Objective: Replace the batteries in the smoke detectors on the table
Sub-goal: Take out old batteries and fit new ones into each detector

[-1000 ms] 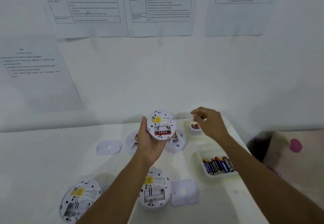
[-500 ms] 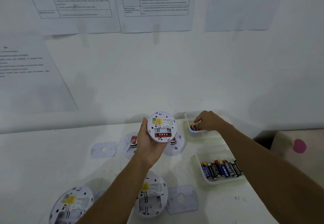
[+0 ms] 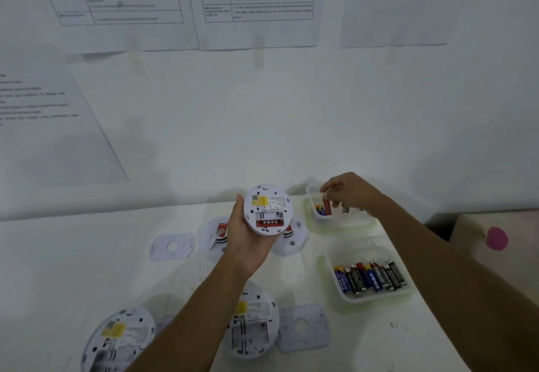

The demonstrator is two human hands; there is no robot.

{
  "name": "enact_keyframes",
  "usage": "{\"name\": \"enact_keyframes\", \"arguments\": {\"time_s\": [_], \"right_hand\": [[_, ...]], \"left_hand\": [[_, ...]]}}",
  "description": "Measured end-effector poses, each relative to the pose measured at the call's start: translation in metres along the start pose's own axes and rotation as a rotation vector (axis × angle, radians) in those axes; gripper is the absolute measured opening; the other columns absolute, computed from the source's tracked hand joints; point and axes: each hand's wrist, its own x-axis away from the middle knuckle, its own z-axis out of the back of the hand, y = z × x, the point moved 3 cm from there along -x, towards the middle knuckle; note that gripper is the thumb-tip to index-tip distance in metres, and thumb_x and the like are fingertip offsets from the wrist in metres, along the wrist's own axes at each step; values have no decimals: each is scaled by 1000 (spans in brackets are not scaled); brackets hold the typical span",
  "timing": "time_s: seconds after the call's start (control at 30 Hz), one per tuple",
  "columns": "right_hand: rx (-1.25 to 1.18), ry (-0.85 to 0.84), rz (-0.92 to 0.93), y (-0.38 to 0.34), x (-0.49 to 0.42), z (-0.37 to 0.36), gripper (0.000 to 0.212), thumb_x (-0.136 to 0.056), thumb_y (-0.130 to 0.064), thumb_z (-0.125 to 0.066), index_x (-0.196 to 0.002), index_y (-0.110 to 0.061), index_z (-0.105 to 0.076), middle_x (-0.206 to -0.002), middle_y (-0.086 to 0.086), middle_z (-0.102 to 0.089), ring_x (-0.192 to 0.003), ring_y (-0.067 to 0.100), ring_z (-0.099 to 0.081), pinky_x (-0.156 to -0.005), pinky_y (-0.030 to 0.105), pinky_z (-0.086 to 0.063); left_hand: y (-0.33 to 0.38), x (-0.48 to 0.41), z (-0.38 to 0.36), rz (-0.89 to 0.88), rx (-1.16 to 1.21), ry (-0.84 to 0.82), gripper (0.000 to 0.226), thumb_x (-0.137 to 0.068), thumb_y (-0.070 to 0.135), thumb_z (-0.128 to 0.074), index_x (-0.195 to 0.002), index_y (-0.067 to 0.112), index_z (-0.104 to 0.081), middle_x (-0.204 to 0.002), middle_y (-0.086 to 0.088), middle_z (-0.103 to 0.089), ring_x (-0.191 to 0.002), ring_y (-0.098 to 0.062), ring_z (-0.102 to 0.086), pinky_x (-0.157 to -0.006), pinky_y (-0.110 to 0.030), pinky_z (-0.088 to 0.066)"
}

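Note:
My left hand (image 3: pixel 249 243) grips a round white smoke detector (image 3: pixel 267 210) above the table, its back facing me; one red battery lies in its open compartment beside an empty slot. My right hand (image 3: pixel 351 192) hovers over a small clear tub (image 3: pixel 313 217) at the table's far right and pinches a red battery (image 3: pixel 327 207) upright at the tub's mouth. A larger tray (image 3: pixel 369 296) on the right holds several batteries in a row.
Two more detectors lie back-up near the front edge (image 3: pixel 252 322) (image 3: pixel 118 336), and two lie behind the held one (image 3: pixel 217 234) (image 3: pixel 291 240). Flat white cover plates (image 3: pixel 172 246) (image 3: pixel 303 328) lie on the table (image 3: pixel 73 269). A wall with taped papers stands close behind.
My right hand went down to the small tub, then lifted a little with a red battery pinched in it. My left hand held the detector nearly still.

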Motion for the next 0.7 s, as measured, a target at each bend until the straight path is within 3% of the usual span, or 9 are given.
{"name": "enact_keyframes", "arguments": {"time_s": [0.13, 0.23, 0.4, 0.53, 0.7], "right_hand": [[-451, -48, 87, -28, 26, 3, 14, -89, -1, -64, -102, 1, -70, -91, 19, -72, -73, 17, -65, -60, 24, -50], [-627, -141, 116, -48, 48, -8, 19, -90, 1, -62, -107, 6, -65, -99, 20, -71, -81, 21, -67, -67, 25, -54], [-712, -273, 169, -73, 80, -42, 22, -88, 2, -63, -107, 12, -63, -99, 30, -69, -82, 26, -71, -75, 28, -59], [-710, -227, 166, -81, 92, -68, 19, -86, 2, -65, -103, 10, -67, -90, 25, -71, -79, 28, -71, -73, 29, -59], [-571, -64, 242, -86, 105, -90, 15, -79, -4, -77, -93, -1, -72, -88, 20, -72, -72, 23, -68, -64, 25, -54]], "left_hand": [[1, 3, -1, -11, -8, -4, 57, -99, 53, -37, -133, 12, -57, -133, -20, -60, -130, -37, -50, -114, -54, -32], [-1, 6, -3, -9, -19, -6, 58, -98, 53, -37, -135, 11, -55, -135, -20, -59, -131, -38, -49, -114, -54, -32], [-2, 15, -6, -30, -58, -23, 63, -98, 55, -35, -133, 7, -55, -132, -22, -60, -124, -34, -54, -109, -50, -38], [0, 22, -4, -51, -107, -28, 67, -97, 56, -33, -135, 5, -53, -134, -22, -58, -123, -34, -53, -112, -50, -35], [0, 36, -6, -93, -184, -62, 61, -101, 53, -28, -136, 10, -53, -132, -19, -60, -117, -32, -59, -87, -42, -56]]}}
